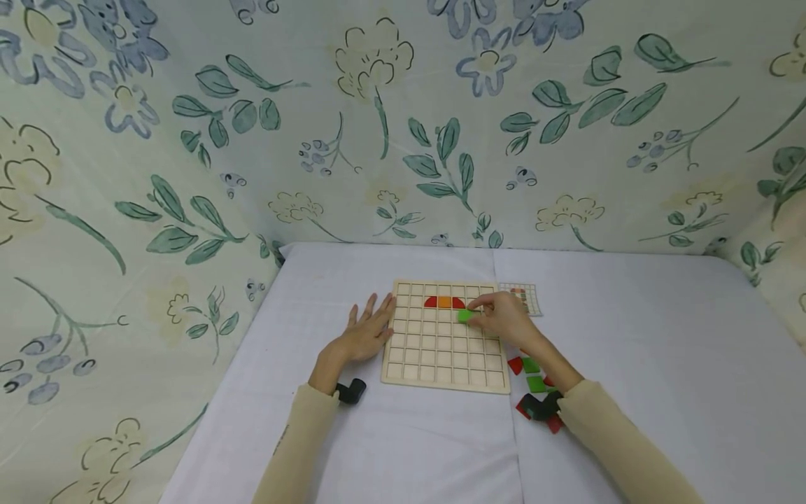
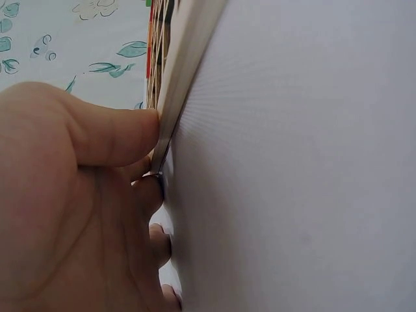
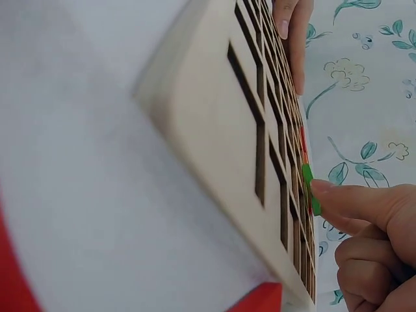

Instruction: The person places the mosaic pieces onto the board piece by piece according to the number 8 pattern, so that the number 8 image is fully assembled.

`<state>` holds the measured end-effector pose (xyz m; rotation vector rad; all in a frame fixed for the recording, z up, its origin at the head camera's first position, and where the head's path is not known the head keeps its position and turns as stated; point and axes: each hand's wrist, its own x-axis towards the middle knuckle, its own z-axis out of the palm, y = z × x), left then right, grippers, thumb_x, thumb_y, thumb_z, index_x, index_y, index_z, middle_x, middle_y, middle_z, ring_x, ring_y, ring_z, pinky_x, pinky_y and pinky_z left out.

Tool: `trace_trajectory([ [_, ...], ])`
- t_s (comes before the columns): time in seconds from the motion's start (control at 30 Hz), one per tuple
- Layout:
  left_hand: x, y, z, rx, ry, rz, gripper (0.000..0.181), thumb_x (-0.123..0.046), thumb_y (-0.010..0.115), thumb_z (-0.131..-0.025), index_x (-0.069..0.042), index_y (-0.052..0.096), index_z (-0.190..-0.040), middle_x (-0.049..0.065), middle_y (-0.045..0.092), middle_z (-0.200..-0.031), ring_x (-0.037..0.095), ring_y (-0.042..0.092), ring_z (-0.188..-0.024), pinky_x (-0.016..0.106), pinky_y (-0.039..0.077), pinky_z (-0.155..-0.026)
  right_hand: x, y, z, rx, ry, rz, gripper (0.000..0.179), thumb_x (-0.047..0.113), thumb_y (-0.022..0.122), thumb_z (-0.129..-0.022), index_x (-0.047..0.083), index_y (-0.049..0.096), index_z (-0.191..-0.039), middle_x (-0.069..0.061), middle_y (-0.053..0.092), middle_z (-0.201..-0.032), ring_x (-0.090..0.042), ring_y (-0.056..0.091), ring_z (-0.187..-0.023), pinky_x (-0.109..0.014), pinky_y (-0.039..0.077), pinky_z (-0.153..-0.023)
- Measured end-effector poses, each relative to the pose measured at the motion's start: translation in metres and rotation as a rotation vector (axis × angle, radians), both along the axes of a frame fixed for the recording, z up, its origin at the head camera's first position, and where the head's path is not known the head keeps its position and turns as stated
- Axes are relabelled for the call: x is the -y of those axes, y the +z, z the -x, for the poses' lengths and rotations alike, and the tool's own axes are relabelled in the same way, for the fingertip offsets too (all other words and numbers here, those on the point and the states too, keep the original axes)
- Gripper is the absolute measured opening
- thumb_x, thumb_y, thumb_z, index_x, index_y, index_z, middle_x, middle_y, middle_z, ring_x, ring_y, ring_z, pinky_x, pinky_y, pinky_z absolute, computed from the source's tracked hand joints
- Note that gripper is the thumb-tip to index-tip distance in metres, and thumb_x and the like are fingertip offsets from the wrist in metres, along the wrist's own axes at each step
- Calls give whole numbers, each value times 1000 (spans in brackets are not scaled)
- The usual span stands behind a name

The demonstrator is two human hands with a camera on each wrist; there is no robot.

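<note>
A wooden grid board (image 1: 415,355) lies on the white cloth. In its upper rows sit an orange square tile (image 1: 444,302) with a red curved tile (image 1: 431,302) on its left and another red curved tile (image 1: 458,303) on its right. My right hand (image 1: 504,318) pinches a green square tile (image 1: 465,316) between thumb and finger, just over the board below the right red tile. The green tile (image 3: 311,189) appears tilted in the right wrist view. My left hand (image 1: 365,334) rests with spread fingers against the board's left edge, its thumb (image 2: 123,136) touching the side.
Loose red and green tiles (image 1: 536,384) lie right of the board, partly hidden under my right wrist. A small printed pattern card (image 1: 532,301) sits beside the board's upper right corner. Behind the table hangs a flowered cloth (image 1: 378,175).
</note>
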<state>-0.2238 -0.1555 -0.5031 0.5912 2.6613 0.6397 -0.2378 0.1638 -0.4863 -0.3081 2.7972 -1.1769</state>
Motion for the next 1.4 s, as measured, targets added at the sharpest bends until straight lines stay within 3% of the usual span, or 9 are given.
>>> trace_trajectory([
  [0.37, -1, 3, -2, -13, 0, 32, 65, -31, 34, -113, -13, 2, -168, 4, -3, -176, 35, -14, -162, 64, -13, -127, 1, -2, 1, 47, -6, 35, 26, 16, 85, -86, 4, 80, -109, 3, 42, -54, -11, 34, -49, -22, 27, -45],
  [0.93, -4, 2, 1, -25, -16, 29, 66, -32, 34, -113, -14, 0, -168, 4, -4, -176, 35, -14, -162, 65, -13, -127, 3, 0, 5, 47, -2, 1, 24, 20, 85, -86, 7, 80, -106, 2, 42, -58, -13, 36, -52, -24, 29, -48],
  [1.1, -5, 4, 0, -19, -7, 40, 66, -33, 32, -114, -15, -1, -168, 3, -4, -176, 34, -15, -162, 64, -13, -127, -10, 11, -1, 55, -12, 25, 25, 21, 83, -89, 7, 80, -109, 2, 37, -59, -14, 32, -51, -24, 28, -45],
  [1.23, -4, 3, 0, -6, 0, 20, 65, -30, 32, -113, -14, 0, -168, 4, -4, -176, 34, -15, -162, 64, -15, -127, -32, 16, -9, 19, -23, -16, 25, 20, 82, -89, 5, 80, -109, 0, 37, -64, -16, 34, -59, -23, 28, -47],
  [1.4, -2, 4, -1, 0, 8, 7, 64, -28, 33, -113, -12, 3, -168, 5, -3, -176, 35, -15, -162, 64, -16, -126, -57, 18, -28, 83, -75, -35, 29, 21, 80, -91, 4, 77, -114, -1, 38, -63, -17, 38, -57, -21, 30, -46],
])
